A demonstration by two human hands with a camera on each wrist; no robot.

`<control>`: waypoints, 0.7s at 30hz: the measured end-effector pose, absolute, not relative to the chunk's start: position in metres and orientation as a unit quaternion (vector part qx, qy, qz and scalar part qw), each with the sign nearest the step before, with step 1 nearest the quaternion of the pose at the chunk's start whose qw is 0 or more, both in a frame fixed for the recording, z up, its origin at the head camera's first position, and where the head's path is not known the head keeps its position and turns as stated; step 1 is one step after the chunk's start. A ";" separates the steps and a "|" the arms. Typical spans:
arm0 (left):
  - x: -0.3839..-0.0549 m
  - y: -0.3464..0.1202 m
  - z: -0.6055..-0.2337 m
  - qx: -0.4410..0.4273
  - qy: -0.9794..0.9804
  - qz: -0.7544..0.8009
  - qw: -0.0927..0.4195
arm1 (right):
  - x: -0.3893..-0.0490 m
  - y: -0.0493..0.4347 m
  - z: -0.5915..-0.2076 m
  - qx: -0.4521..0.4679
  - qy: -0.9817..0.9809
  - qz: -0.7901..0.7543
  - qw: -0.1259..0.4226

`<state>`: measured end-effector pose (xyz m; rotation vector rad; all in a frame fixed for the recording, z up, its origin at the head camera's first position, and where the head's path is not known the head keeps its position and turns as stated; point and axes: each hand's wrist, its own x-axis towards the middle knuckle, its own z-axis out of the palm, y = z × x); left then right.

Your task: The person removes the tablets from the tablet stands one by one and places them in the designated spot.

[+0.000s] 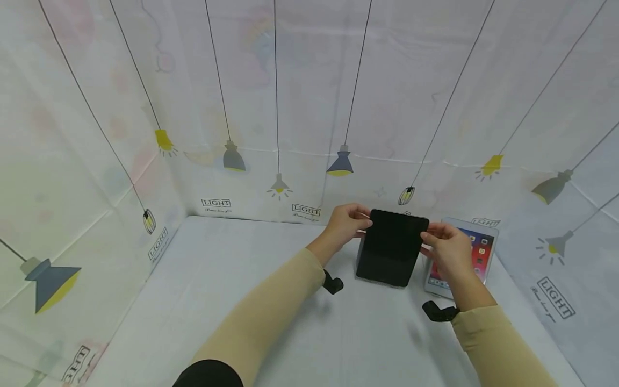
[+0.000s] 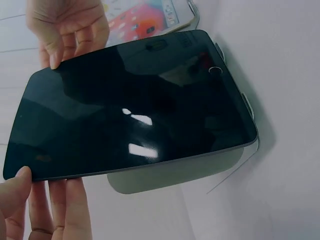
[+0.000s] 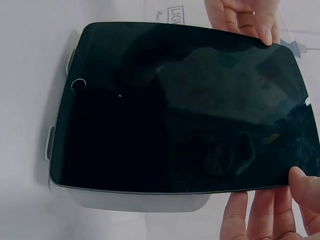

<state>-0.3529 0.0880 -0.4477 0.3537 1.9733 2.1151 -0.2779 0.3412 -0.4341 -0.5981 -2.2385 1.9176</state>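
A black tablet (image 1: 393, 247) with a dark, glossy screen and a round home button leans upward, its lower edge at the small lips of a grey stand (image 2: 175, 174). Most of the stand is hidden behind the tablet; a rounded plate (image 3: 142, 203) shows below its side edge. My left hand (image 1: 344, 224) pinches the upper left edge, thumb on the front and fingers behind. On the opposite edge, my right hand (image 1: 451, 250) grips the upper right part the same way.
A white tablet (image 1: 489, 252) with a lit home screen lies at the right, partly covered by my right hand. The white table (image 1: 251, 258) meets a wall cloth (image 1: 300, 107) printed with hanging lamps just behind.
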 end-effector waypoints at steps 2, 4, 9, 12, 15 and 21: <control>-0.352 0.086 -0.447 0.119 0.671 0.724 0.110 | -0.278 0.339 -0.431 -0.197 -0.744 0.635 0.066; -0.351 0.084 -0.446 0.116 0.670 0.726 0.107 | -0.277 0.337 -0.429 -0.196 -0.749 0.630 0.064; -0.346 0.078 -0.448 0.109 0.668 0.729 0.102 | -0.273 0.332 -0.427 -0.194 -0.770 0.605 0.053; -0.343 0.073 -0.451 0.104 0.665 0.733 0.101 | -0.269 0.328 -0.427 -0.185 -0.780 0.596 0.048; -0.340 0.069 -0.454 0.101 0.665 0.733 0.101 | -0.265 0.324 -0.427 -0.175 -0.784 0.594 0.046; -0.335 0.061 -0.459 0.090 0.670 0.730 0.099 | -0.261 0.318 -0.428 -0.165 -0.785 0.597 0.033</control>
